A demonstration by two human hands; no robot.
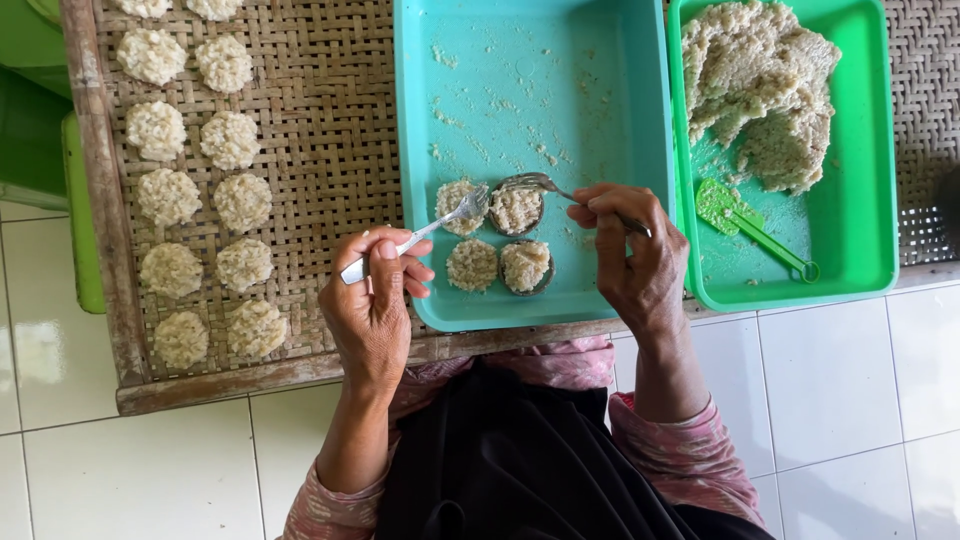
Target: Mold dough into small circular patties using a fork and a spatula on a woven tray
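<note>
Shaping step: my left hand grips a fork, my right hand a spoon, pressing rice into a ring mould in the teal tray. Next likely needs careful unmoulding.

I see a teal tray beside a bright green tray with a green scoop. The rice patties look pale cream on a brown woven mat. The floor is white tile; the sleeve is pink patterned.

Head camera, looking straight down, close overhead
</note>
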